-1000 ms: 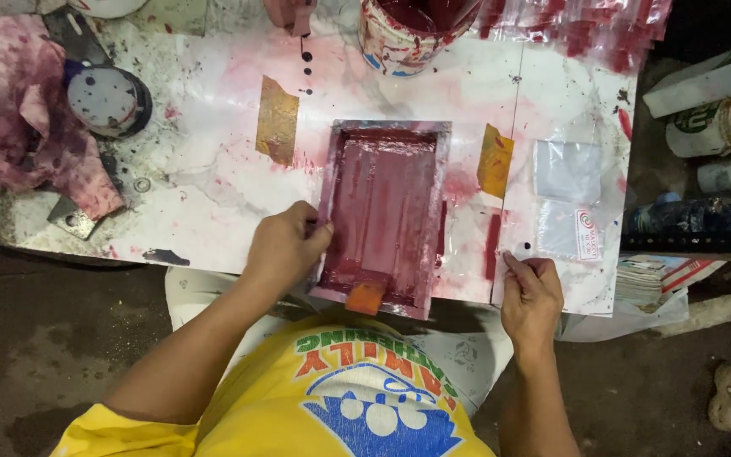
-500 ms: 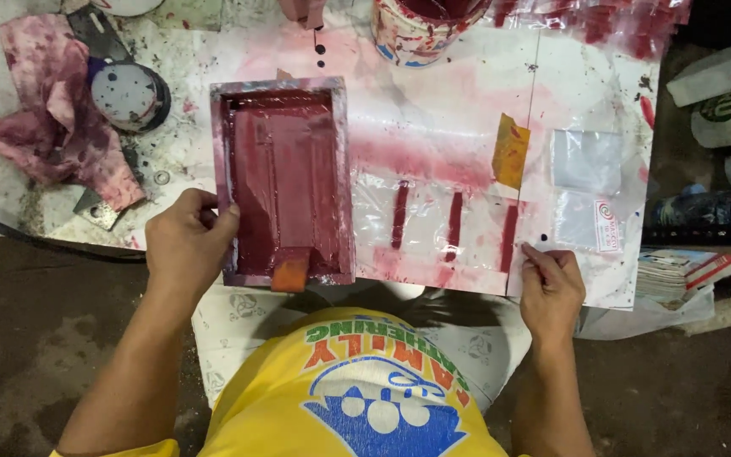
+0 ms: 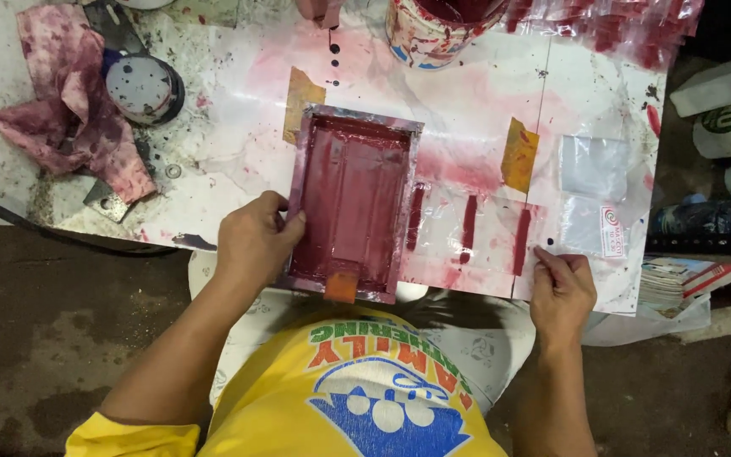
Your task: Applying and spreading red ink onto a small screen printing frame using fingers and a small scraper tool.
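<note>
Head view: at frame centre, the left hand [image 3: 251, 241] grips the left edge of a red-inked printing frame [image 3: 353, 203] lying flat on the stained white table [image 3: 230, 144]. At lower right, the right hand [image 3: 562, 288], fingers curled, presses on a clear plastic sheet [image 3: 484, 228] bearing three red stripes. A pink-stained rag [image 3: 69, 110] lies upper left; a paint can [image 3: 437, 30] stands at the top edge.

Deep red ink coats the screen frame [image 3: 353, 203], three red stripes [image 3: 469, 227] mark the clear sheet at its 3 o'clock, pink-stained rag [image 3: 69, 101] at 10, white bench [image 3: 213, 161] smeared pink.
</note>
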